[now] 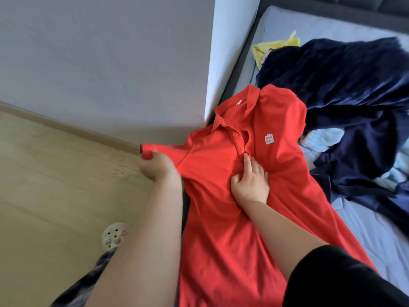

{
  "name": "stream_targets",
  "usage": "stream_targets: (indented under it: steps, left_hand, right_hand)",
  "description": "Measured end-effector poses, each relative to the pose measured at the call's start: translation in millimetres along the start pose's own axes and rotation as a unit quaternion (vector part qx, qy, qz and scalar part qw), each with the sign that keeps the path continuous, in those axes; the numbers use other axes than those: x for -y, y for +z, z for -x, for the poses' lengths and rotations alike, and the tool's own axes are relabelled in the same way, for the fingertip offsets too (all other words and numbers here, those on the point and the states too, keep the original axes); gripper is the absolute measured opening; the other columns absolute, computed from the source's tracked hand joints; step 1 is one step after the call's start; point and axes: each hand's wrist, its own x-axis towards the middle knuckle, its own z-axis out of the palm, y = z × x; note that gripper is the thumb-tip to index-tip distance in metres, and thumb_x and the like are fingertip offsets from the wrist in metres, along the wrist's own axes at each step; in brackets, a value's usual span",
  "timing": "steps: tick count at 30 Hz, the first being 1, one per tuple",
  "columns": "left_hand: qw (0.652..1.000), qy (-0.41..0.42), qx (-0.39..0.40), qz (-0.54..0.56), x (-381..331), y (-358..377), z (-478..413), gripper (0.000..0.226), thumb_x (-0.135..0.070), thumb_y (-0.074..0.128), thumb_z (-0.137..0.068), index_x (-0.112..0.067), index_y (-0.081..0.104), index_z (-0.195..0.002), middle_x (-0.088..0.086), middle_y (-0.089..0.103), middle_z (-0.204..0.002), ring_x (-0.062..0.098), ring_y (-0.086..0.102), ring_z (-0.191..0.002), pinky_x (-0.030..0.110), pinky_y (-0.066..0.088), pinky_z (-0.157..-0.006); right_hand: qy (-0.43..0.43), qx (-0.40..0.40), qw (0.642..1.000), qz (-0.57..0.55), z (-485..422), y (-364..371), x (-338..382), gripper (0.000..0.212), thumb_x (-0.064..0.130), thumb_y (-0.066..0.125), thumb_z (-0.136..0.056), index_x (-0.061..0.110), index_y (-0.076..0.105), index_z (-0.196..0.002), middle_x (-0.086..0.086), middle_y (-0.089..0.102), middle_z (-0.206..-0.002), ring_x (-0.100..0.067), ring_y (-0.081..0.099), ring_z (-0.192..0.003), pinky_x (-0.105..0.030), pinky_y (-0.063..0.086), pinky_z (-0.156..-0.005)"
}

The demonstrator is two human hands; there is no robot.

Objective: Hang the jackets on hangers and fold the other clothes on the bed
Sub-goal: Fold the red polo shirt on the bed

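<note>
Gripping smooth red polo shirt point(221, 240), left hand point(156, 167)

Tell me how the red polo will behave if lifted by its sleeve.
Likely floppy: the polo wrinkles around the right hand pressing it flat. Probably light: the left hand alone holds its sleeve out taut. It may slide on the bed.

Single legible marking: a white, bag-shaped patch point(269, 139) on the chest of the red polo shirt point(221, 229), printed in red with the brand "MINI" over "SO" and a small smile sign. The patch lies just beyond, and slightly to the right of, the fingers point(247, 160) of the right hand point(251, 182). A pale collar tag point(238, 103), farther beyond the fingers, is too small to read.
</note>
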Motion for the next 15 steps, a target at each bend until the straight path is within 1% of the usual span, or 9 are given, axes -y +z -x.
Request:
stream_targets:
  steps: [1, 2, 4, 6, 7, 9, 11, 13, 15]
  left_hand:
    - [0.991, 0.121, 0.028, -0.049, -2, 1, 17, 0.023, -0.001, 0.051, -0.092, 0.003, 0.058, -0.114, 0.019, 0.063, -0.112, 0.028, 0.059, -0.104, 0.02, 0.038, -0.08]
    - [0.96, 0.245, 0.091, -0.099, -2, 2, 36, 0.024, 0.001, 0.051, -0.091, 0.002, 0.058, -0.114, 0.019, 0.064, -0.113, 0.028, 0.058, -0.104, 0.019, 0.037, -0.082]
    - [0.838, 0.413, 0.306, -0.182, 9, 4, 65, 0.03, -0.001, 0.053, -0.09, -0.002, 0.057, -0.119, 0.015, 0.06, -0.125, 0.023, 0.055, -0.114, 0.022, 0.036, -0.093]
    - [0.684, 0.441, 0.502, -0.291, 28, 3, 79, 0.05, -0.013, 0.056, -0.092, -0.009, 0.043, -0.139, 0.008, 0.04, -0.148, 0.021, 0.034, -0.138, 0.036, 0.027, -0.113]
    - [0.631, 0.441, 0.534, -0.35, 40, 0, 81, 0.058, -0.022, 0.054, -0.094, -0.016, 0.032, -0.147, 0.004, 0.029, -0.155, 0.019, 0.022, -0.144, 0.042, 0.019, -0.117]
    - [0.588, 0.469, 0.502, -0.427, 60, -5, 81, 0.059, -0.031, 0.045, -0.097, -0.023, 0.021, -0.151, -0.001, 0.019, -0.158, 0.016, 0.008, -0.147, 0.046, 0.009, -0.117]
    - [0.578, 0.499, 0.449, -0.464, 70, -6, 81, 0.056, -0.033, 0.037, -0.099, -0.023, 0.019, -0.151, -0.002, 0.017, -0.159, 0.017, 0.002, -0.147, 0.05, 0.006, -0.116]
    - [0.567, 0.497, 0.426, -0.5, 74, 0, 82, 0.059, -0.039, 0.033, -0.1, -0.023, 0.013, -0.152, -0.003, 0.01, -0.16, 0.02, -0.003, -0.148, 0.053, 0.004, -0.115]
    - [0.551, 0.474, 0.431, -0.535, 75, 9, 85, 0.063, -0.045, 0.032, -0.099, -0.021, 0.008, -0.153, -0.002, 0.003, -0.161, 0.021, -0.006, -0.147, 0.053, 0.003, -0.115]
  right_hand:
    - [0.005, 0.007, 1.0, -0.013, -2, -7, 1, 0.073, 0.03, 0.05, -0.081, 0.022, 0.026, -0.149, -0.003, 0.043, -0.144, -0.022, 0.034, -0.133, -0.045, 0.035, -0.105]
    - [0.012, 0.016, 0.999, -0.029, -5, -15, 1, 0.073, 0.032, 0.049, -0.081, 0.026, 0.023, -0.149, -0.001, 0.047, -0.14, -0.021, 0.039, -0.129, -0.043, 0.04, -0.098]
    - [0.047, 0.051, 0.994, -0.083, -17, -35, -2, 0.067, 0.032, 0.047, -0.085, 0.031, 0.024, -0.148, -0.003, 0.056, -0.13, -0.025, 0.05, -0.121, -0.04, 0.043, -0.092]
    - [0.071, 0.068, 0.979, -0.18, -31, -59, -11, 0.052, 0.023, 0.047, -0.09, 0.021, 0.042, -0.141, -0.008, 0.062, -0.125, -0.027, 0.055, -0.118, -0.035, 0.042, -0.097]
    - [0.076, 0.048, 0.971, -0.22, -36, -71, -18, 0.043, 0.017, 0.047, -0.09, 0.016, 0.052, -0.133, -0.01, 0.065, -0.121, -0.027, 0.057, -0.115, -0.033, 0.043, -0.098]
    - [0.1, -0.033, 0.967, -0.231, -43, -92, -32, 0.033, 0.013, 0.046, -0.089, 0.013, 0.062, -0.118, -0.011, 0.068, -0.11, -0.028, 0.061, -0.106, -0.034, 0.045, -0.093]
    - [0.135, -0.103, 0.963, -0.208, -51, -106, -48, 0.032, 0.013, 0.045, -0.088, 0.012, 0.064, -0.114, -0.011, 0.066, -0.113, -0.028, 0.057, -0.108, -0.034, 0.041, -0.093]
    - [0.188, -0.121, 0.947, -0.232, -62, -117, -56, 0.035, 0.012, 0.043, -0.089, 0.008, 0.061, -0.119, -0.015, 0.061, -0.121, -0.03, 0.053, -0.114, -0.034, 0.038, -0.097]
    - [0.259, -0.083, 0.923, -0.274, -76, -119, -63, 0.035, 0.012, 0.043, -0.092, 0.003, 0.056, -0.123, -0.018, 0.057, -0.126, -0.033, 0.051, -0.118, -0.033, 0.037, -0.097]
